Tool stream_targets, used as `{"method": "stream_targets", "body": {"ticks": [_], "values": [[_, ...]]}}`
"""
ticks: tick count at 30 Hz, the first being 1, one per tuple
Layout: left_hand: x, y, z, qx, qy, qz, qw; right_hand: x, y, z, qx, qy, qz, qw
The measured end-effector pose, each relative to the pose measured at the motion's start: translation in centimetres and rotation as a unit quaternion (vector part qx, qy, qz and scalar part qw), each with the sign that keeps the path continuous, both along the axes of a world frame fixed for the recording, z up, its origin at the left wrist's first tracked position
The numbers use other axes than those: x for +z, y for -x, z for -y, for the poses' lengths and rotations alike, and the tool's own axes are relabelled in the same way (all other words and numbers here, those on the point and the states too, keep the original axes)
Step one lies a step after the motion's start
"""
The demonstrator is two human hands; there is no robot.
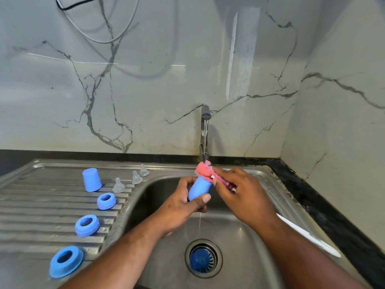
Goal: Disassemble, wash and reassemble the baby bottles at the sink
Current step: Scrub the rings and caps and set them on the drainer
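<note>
a: where was the piece being washed?
b: over the sink (225,232), just below the tap (205,122). the left hand (185,205) had its fingers and thumb curled round a blue cap (200,187), tilted with its open end up and to the right.
a: and the other hand?
b: the right hand (241,192) had its fingers pinched together on a pink sponge brush (203,170), whose head sat at the cap's mouth. a thin stream of water fell from the tap onto the sponge, and a trickle dropped below the left hand.
a: the rest of the parts?
b: on the ribbed draining board (41,207) to the left: a second blue cap (91,180) standing mouth down, three blue rings (106,201) in a row toward the near edge, and three clear teats (118,185) upright, apart from one another, near the basin's rim. a blue strainer (203,260) sat in the drain.
</note>
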State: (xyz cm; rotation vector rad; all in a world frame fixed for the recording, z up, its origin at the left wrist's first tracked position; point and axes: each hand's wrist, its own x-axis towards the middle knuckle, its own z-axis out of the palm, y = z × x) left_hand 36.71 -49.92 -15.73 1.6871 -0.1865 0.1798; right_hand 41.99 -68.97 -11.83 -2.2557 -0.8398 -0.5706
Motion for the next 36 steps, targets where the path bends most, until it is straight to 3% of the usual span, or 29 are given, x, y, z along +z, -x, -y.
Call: {"method": "stream_targets", "body": {"ticks": [4, 8, 12, 17, 20, 22, 25, 29, 33, 36], "values": [[-0.1, 0.0, 0.1, 0.003, 0.013, -0.001, 1.000, 0.0, 0.7, 0.1, 0.048, 0.001, -0.004, 0.999], [0.0, 0.0, 0.2, -0.008, 0.020, -0.011, 1.000, 0.1, 0.2, -0.1, -0.008, 0.010, -0.017, 1.000], [-0.1, -0.1, 0.0, -0.013, 0.021, -0.010, 1.000, 0.1, 0.7, -0.1, 0.041, 0.003, -0.009, 0.999], [0.0, 0.0, 0.2, -0.010, 0.019, -0.015, 1.000, 0.0, 0.1, -0.1, -0.001, 0.008, -0.009, 1.000], [0.3, -0.1, 0.2, 0.002, 0.027, 0.002, 1.000, 0.4, 0.8, 0.2, 0.054, 0.062, 0.014, 0.997], [0.3, 0.0, 0.1, 0.027, 0.028, 0.012, 0.999, 0.6, 1.0, 0.2, 0.026, 0.096, 0.029, 0.995], [0.0, -0.1, 0.0, 0.075, -0.014, 0.014, 0.997, 0.9, 1.0, 0.3, -0.039, 0.101, 0.024, 0.994], [0.2, -0.2, 0.2, 0.113, -0.071, 0.028, 0.991, 0.9, 1.9, -0.1, 0.045, 0.132, 0.017, 0.990], [0.8, 0.0, 0.6, 0.179, -0.107, 0.052, 0.977, 1.1, 0.6, 0.7, -0.059, 0.092, 0.009, 0.994], [1.1, 0.3, 0.6, 0.168, -0.113, 0.050, 0.978, 0.9, 1.8, 0.0, 0.027, 0.096, 0.006, 0.995]]}}
